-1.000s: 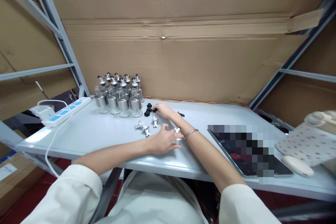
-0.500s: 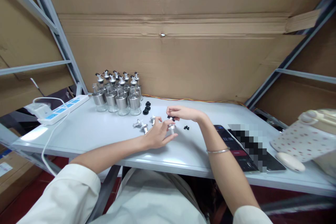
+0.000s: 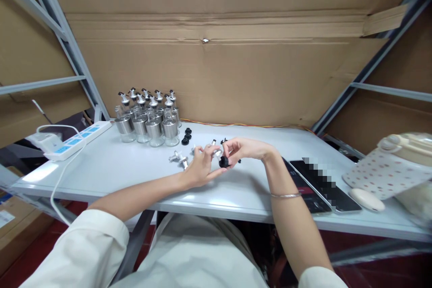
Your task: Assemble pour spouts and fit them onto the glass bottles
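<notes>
The left hand (image 3: 200,167) is pinching a silver pourer (image 3: 217,153) between its fingers, and the right hand (image 3: 240,148) is gripping a black stopper (image 3: 223,162) by its fingertips, right at the pourer's end; whether the two parts are joining cannot be told. Both parts are hanging above the front half of the table (image 3: 111,175). Loose silver pieces (image 3: 178,159) are lying left of the hands, and glass bottles (image 3: 154,131) are standing behind these.

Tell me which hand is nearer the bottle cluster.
Left. The left hand is in front and to the right of the bottle cluster, not touching it; the right hand is farther right.
</notes>
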Available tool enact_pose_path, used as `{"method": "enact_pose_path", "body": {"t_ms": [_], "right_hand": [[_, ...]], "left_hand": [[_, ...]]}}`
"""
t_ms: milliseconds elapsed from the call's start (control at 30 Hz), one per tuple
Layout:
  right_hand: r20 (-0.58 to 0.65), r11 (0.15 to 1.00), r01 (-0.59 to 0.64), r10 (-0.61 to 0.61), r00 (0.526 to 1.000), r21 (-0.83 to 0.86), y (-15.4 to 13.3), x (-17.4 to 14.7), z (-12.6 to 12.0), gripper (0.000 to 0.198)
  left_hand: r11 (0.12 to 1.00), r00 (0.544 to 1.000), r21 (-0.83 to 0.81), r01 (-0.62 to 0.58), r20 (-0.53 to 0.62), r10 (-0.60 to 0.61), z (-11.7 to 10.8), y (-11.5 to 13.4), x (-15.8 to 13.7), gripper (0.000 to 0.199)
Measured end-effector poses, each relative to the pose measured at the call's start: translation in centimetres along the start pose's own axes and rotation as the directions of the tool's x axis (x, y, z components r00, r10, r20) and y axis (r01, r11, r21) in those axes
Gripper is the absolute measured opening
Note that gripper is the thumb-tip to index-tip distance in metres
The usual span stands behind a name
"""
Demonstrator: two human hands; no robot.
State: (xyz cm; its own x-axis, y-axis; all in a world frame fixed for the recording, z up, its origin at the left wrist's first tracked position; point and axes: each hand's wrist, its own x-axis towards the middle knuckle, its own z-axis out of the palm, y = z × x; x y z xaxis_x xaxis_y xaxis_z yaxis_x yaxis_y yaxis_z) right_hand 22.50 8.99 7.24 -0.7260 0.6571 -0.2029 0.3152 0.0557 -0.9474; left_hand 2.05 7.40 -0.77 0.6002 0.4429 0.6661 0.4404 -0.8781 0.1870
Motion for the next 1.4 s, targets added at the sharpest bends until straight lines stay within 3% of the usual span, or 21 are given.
{"method": "enact_pose_path", "body": {"t_ms": [433, 667, 767, 1033, 1167, 1400], "right_hand": [[0.003, 0.997, -0.010, 0.010, 1.000, 0.083, -0.2, -0.3, 0.1, 0.047], [0.002, 0.997, -0.017, 0.017, 1.000, 0.072, -0.2, 0.0, 0.4, 0.040], [0.002, 0.999, -0.009, 0.009, 1.000, 0.041, -0.3, 0.0, 0.4, 0.040], [-0.009, 0.999, -0.024, 0.024, 1.000, -0.031, -0.3, -0.1, 0.3, 0.039], [-0.012, 1.000, -0.004, 0.004, 1.000, -0.022, 0.1, 0.3, 0.0, 0.038], [-0.016, 1.000, 0.007, -0.007, 1.000, 0.003, 0.2, 0.3, 0.0, 0.040]], "left_hand": [[0.999, 0.998, -0.009, 0.054, 0.039, -0.053, -0.2, 0.2, 0.3, 0.057], [0.999, 0.997, 0.043, -0.032, 0.076, 0.029, -0.6, -0.1, 0.5, 0.039], [1.000, 0.995, 0.025, -0.013, 0.104, 0.011, -0.9, -0.2, 0.6, 0.035], [0.998, 0.982, -0.065, 0.028, 0.190, -0.016, -1.1, -0.8, 0.8, 0.035], [1.000, 0.972, -0.030, -0.004, 0.234, 0.011, -0.9, -0.9, 0.8, 0.047], [0.998, 0.982, 0.058, -0.011, 0.188, 0.000, -0.7, -0.7, 0.8, 0.039]]}}
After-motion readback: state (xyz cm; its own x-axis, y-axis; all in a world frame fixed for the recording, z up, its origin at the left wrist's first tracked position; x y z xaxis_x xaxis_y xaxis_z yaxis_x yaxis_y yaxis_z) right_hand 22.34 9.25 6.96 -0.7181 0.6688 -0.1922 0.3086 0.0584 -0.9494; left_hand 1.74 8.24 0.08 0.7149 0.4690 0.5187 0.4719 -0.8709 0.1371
